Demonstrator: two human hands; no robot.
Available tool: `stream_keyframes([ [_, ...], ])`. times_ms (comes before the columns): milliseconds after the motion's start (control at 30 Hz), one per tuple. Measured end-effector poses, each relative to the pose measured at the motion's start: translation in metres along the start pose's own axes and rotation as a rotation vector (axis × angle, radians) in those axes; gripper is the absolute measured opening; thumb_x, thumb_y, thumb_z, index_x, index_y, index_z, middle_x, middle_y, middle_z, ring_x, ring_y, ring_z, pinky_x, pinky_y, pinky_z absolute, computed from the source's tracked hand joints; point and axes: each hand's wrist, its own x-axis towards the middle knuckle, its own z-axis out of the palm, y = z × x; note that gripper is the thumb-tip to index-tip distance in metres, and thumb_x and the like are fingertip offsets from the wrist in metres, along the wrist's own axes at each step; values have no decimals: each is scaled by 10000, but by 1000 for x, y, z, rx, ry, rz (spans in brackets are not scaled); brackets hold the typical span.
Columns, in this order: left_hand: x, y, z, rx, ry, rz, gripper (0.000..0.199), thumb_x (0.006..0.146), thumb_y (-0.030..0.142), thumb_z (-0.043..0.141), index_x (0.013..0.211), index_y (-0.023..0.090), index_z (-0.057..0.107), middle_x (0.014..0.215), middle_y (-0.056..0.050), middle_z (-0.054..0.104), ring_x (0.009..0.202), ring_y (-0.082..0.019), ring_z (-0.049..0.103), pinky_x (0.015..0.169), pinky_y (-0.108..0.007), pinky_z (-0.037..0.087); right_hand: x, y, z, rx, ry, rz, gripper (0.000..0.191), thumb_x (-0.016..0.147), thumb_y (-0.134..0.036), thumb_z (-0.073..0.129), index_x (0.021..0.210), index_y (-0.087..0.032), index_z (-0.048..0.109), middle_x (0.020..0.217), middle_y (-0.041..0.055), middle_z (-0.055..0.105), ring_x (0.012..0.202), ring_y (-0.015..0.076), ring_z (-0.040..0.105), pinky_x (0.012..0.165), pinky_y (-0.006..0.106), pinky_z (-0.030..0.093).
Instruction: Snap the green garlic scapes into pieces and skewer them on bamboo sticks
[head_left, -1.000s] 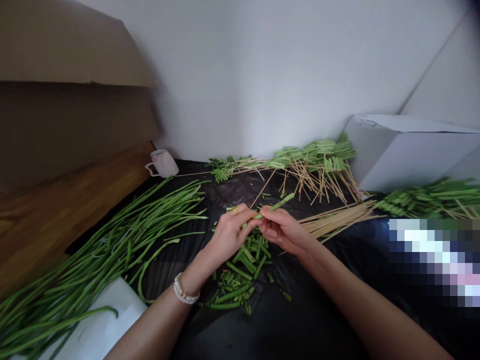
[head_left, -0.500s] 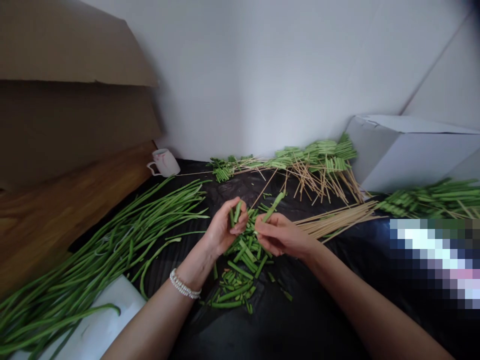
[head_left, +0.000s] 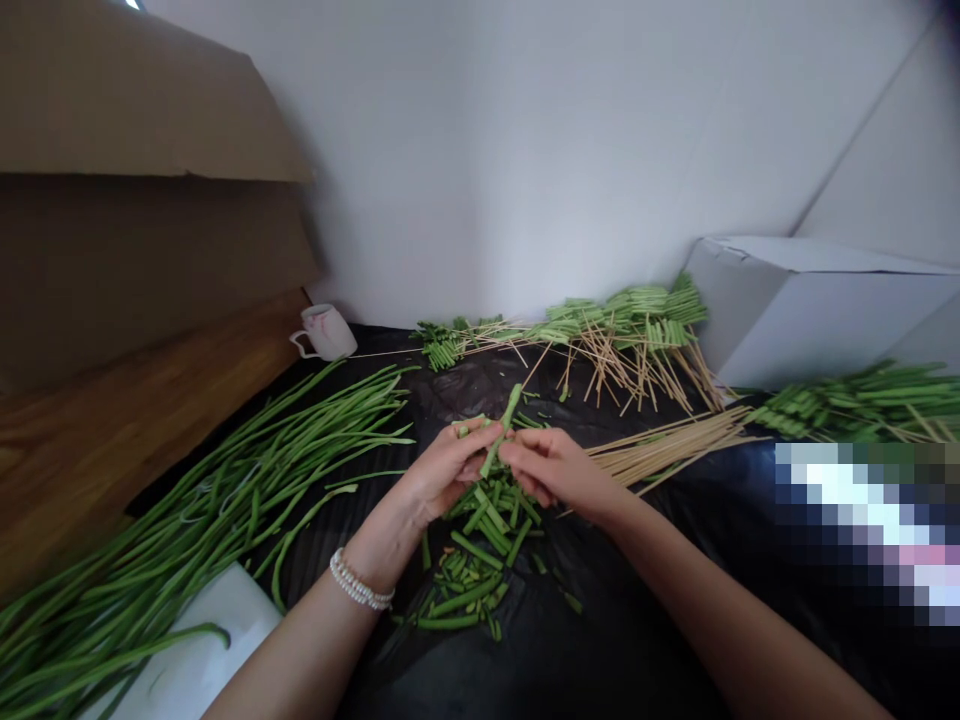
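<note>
The left hand (head_left: 442, 475) and right hand (head_left: 555, 470) are closing their grips on one green bean piece (head_left: 501, 435), which is tilting upright between them above one heap of cut beans (head_left: 480, 555). They are no longer standing apart as half a second ago. One white mug (head_left: 324, 332) is sitting beyond.

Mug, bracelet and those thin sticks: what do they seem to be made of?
The mug looks like glazed ceramic, glossy white. The bracelet seems pearl or imitation, round beads with soft sheen. The sticks look like bare bamboo or wood, matte pale tan.
</note>
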Motion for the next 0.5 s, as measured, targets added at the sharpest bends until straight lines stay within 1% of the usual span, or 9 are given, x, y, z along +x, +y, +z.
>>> stream_keyframes([
  [67,0,2,-1,-23,-25,-29,311,724,371,774,739,115,599,535,93,340,413,0,182,375,-163,89,3,0,-4,101,123,-15,388,866,-525,568,677,-194,498,482,-83,469,362,40,362,357,175,240],
  [133,-1,2,0,-4,-62,-60,311,725,362,775,729,118,583,543,92,326,423,-2,173,383,-165,79,6,2,-7,184,194,-37,359,840,-533,598,745,-197,516,522,-87,485,358,32,335,347,175,207],
  [233,-2,0,2,33,-96,-91,297,737,356,766,752,122,585,529,101,288,423,-5,155,391,-167,63,8,4,-9,263,188,-59,343,787,-511,666,801,-187,552,572,-84,512,362,21,320,348,180,206],
  [400,-3,-1,1,8,-138,-126,279,768,348,733,741,129,563,551,86,338,416,0,176,386,-164,75,8,4,-10,295,194,-65,348,771,-486,689,710,-173,550,576,-70,524,374,19,343,358,182,222],
  [500,-3,0,0,-24,-190,-153,248,791,332,712,773,126,575,550,89,322,411,1,179,382,-157,92,7,2,-10,322,148,-38,332,771,-483,690,742,-169,587,585,-66,528,378,21,345,356,185,206],
])
